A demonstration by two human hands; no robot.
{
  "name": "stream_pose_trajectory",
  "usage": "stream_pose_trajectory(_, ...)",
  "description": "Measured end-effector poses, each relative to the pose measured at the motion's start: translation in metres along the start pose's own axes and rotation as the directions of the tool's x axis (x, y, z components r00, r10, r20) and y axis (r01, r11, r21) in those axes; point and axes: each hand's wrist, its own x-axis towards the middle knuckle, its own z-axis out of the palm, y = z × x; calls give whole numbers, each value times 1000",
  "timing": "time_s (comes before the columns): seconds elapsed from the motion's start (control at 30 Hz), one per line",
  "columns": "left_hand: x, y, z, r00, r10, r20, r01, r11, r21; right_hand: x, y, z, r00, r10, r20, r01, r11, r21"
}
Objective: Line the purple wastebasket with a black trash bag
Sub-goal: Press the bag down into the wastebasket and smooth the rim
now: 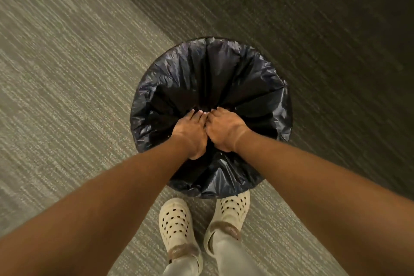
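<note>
Since the black trash bag (224, 74) is already draped over the whole rim, you can't see any purple of the wastebasket underneath, so I'd say most of the job is done. It's sitting on the carpet (67, 74) right in front of my shoes (177, 226). Both hands are down in the middle of the opening, side by side and touching: left hand (190, 134) and right hand (224, 130) are flat, grip loose, pressing the plastic down rather than grabbing it. What's left, I reckon, is pushing the bag to the bottom.
</note>
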Motion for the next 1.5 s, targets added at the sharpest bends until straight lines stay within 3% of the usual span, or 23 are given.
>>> stream_pose_trajectory(0.17,24,2,7,992,-37,119,38,999,-7,29,7,14,990,-21,140,23,1000,-17)
stream_pose_trajectory(0.27,35,4,11,976,-90,200,89,996,12,35,10,24,961,42,272,-19,996,-88)
stream_pose_trajectory(0.4,34,-6,21,943,-143,301,223,942,-250,36,17,40,924,99,369,-67,993,-99)
stream_pose_trajectory(0.53,33,-17,30,934,-165,315,287,874,-392,33,29,43,885,141,445,-122,990,-70)
stream_pose_trajectory(0.6,33,-14,23,947,-178,266,266,901,-342,31,32,39,906,137,399,-132,990,-39)
stream_pose_trajectory(0.67,32,-7,11,983,-173,61,183,947,-264,31,29,34,977,102,186,-108,994,21)
stream_pose_trajectory(0.73,36,-5,6,980,-130,-148,74,939,-336,32,24,31,996,89,-11,-86,981,172)
stream_pose_trajectory(0.77,38,-6,6,980,-105,-168,29,914,-404,34,23,30,996,94,-10,-88,962,259)
stream_pose_trajectory(0.83,44,-7,15,994,-24,-109,-27,897,-442,36,20,34,994,43,101,-73,947,312)
stream_pose_trajectory(0.9,52,-6,25,999,2,-37,-14,941,-338,44,17,45,979,-16,202,-30,974,224)
stream_pose_trajectory(1.03,58,-9,36,979,-128,157,144,985,-98,48,18,59,936,46,349,-47,999,-5)
stream_pose_trajectory(1.2,59,-16,46,911,-299,284,372,895,-248,53,26,77,866,188,463,-148,981,-122)
stream_pose_trajectory(1.27,57,-15,43,893,-311,324,402,877,-265,53,29,80,827,219,518,-248,969,-14)
stream_pose_trajectory(1.37,46,-4,22,947,-230,224,257,961,-100,43,28,61,875,155,458,-149,988,-49)
stream_pose_trajectory(1.43,45,3,10,987,-140,83,141,990,-15,41,27,40,968,79,238,-80,997,-5)
stream_pose_trajectory(1.5,53,7,19,999,-8,35,9,1000,-28,44,21,36,992,-14,124,5,997,78)
